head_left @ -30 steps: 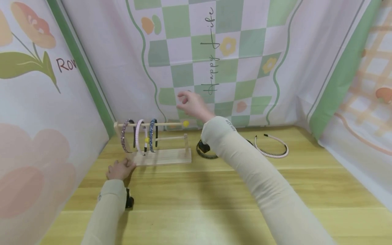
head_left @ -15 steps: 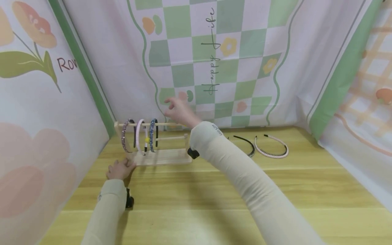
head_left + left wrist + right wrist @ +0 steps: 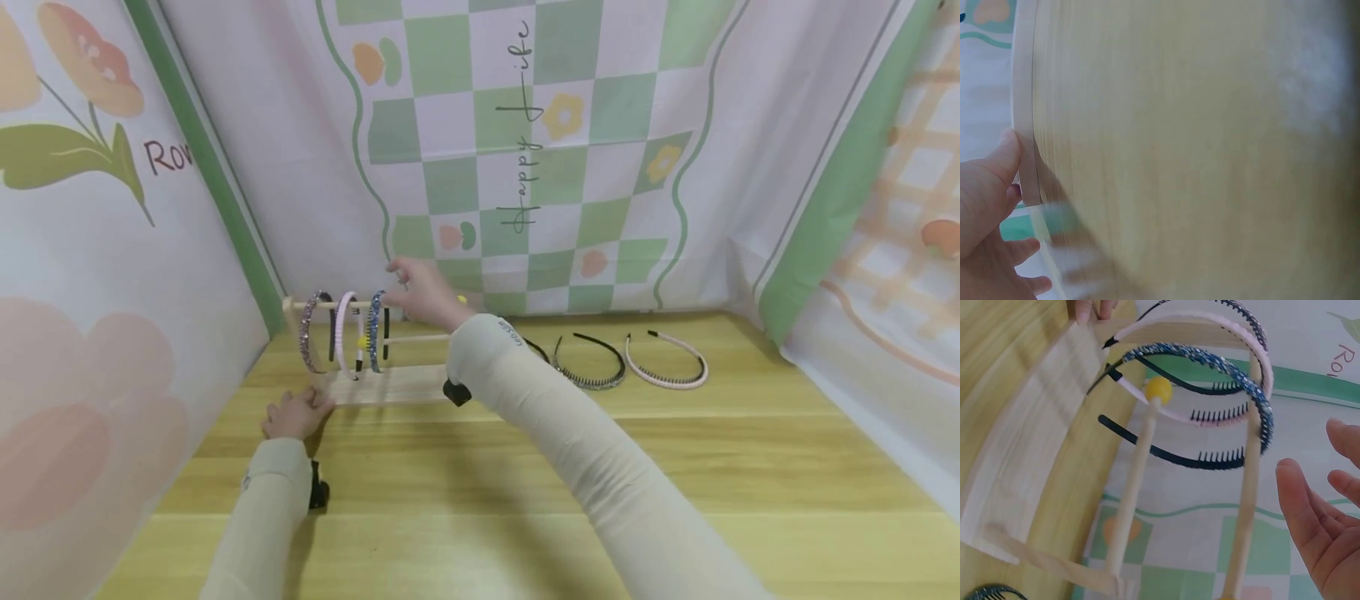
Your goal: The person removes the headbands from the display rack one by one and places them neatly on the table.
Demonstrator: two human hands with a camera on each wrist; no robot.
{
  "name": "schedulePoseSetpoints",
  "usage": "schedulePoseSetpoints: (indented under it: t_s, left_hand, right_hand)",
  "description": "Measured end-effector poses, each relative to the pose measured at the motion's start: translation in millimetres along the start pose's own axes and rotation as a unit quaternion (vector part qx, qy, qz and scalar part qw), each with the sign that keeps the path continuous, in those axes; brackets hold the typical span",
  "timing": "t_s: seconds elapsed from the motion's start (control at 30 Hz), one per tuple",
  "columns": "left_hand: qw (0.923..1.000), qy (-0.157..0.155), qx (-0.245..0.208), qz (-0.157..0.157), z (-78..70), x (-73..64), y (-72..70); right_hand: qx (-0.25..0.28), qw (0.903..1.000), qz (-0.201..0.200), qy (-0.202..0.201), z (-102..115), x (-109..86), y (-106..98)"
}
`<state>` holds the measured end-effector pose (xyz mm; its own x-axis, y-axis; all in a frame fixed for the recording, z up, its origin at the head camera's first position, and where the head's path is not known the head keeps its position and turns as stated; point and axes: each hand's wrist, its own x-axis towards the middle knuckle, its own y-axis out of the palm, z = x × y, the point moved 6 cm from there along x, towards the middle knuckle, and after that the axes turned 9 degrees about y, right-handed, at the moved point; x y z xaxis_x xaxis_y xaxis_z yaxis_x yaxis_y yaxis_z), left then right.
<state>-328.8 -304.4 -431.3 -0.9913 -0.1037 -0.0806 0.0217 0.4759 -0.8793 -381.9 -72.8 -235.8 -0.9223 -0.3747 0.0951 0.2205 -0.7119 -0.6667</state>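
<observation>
A wooden headband rack [image 3: 405, 385] stands at the back left of the table. From its upper rod [image 3: 1247, 500] hang a purple glittery headband [image 3: 304, 335], a pale pink headband [image 3: 340, 335] and a blue glittery headband [image 3: 1188, 355]. My left hand [image 3: 296, 415] grips the left front corner of the base; thumb and forefinger meet its edge in the left wrist view. Beside the blue headband, my right hand [image 3: 426, 293] is raised over the rod with nothing in it. In the right wrist view a gap separates its parted fingers [image 3: 1294, 487] from the headband.
Right of the rack lie a black glittery headband [image 3: 592, 384], a pale pink headband [image 3: 669, 382] and another dark one [image 3: 538, 350], partly behind the right sleeve. A yellow ball [image 3: 1159, 391] caps the rack's lower rod. Printed curtain [image 3: 600, 275] closes off the back.
My right hand has moved left and down toward the blue headband, and the sleeve has uncovered more of the headbands on the table. My left hand has stayed at the rack's corner.
</observation>
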Motion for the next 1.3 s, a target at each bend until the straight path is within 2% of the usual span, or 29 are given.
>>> schedulePoseSetpoints:
  t_s: [0.2, 0.53, 0.73, 0.97, 1.1, 1.3]
  left_hand:
    - [1.0, 0.002, -0.002, 0.002, -0.3, 0.1, -0.6]
    - [1.0, 0.001, -0.003, 0.003, 0.4, 1.1, 1.2]
    - [1.0, -0.002, -0.002, 0.0, 1.1, 3.5, 2.0]
    - [1.0, -0.007, 0.001, 0.0, 1.7, 3.6, 2.4]
    - [1.0, -0.006, -0.001, 0.0, 2.1, 3.3, 3.0]
    - [1.0, -0.001, -0.001, -0.004, 2.4, 3.7, 3.2]
  right_hand:
    - [0.037, 0.999, 0.013, 0.02, -3, -0.7, 16]
    - [0.041, 0.9981, 0.036, 0.03, -1, -5.8, 33]
    - [0.064, 0.9963, 0.048, 0.034, -4, -4.6, 40]
    - [0.09, 0.9941, 0.048, 0.036, -6, -2.5, 46]
    - [0.084, 0.9943, 0.048, 0.044, -7, -1.0, 49]
    - [0.067, 0.9962, 0.023, 0.051, -9, 3.2, 49]
